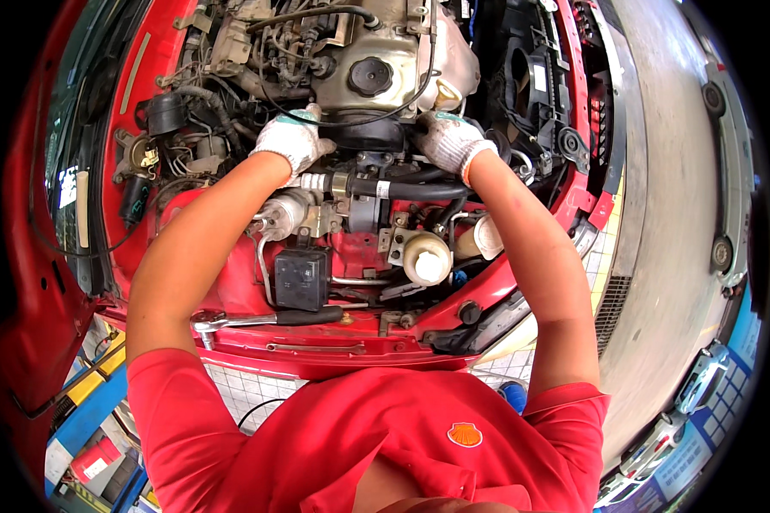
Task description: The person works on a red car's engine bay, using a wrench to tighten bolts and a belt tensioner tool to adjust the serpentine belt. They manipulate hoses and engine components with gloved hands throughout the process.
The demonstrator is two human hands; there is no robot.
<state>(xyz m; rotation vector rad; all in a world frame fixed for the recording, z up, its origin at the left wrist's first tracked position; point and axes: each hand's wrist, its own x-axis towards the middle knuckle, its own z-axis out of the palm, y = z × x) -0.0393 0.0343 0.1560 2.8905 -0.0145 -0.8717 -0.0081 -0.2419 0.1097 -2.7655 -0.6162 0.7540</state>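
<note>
Both my hands, in white knit gloves, reach into a red car's engine bay. My left hand (pixel 289 138) is curled at the left side of a black cover (pixel 359 133); what its fingers grip is hidden. At the cover's right side, my right hand (pixel 450 144) has its fingertips tucked down among the parts, out of sight. Just above sits the metal valve cover (pixel 339 77) with a black cap (pixel 370 77). Below my hands runs a black hose (pixel 406 191).
A socket wrench (pixel 265 319) lies along the red front edge (pixel 368 357). A black box (pixel 301 278) and a pale reservoir (pixel 426 261) sit nearer me. The red raised panel (pixel 34 282) is at left, a tool trolley (pixel 90 427) lower left, and parked cars (pixel 719 214) stand at right.
</note>
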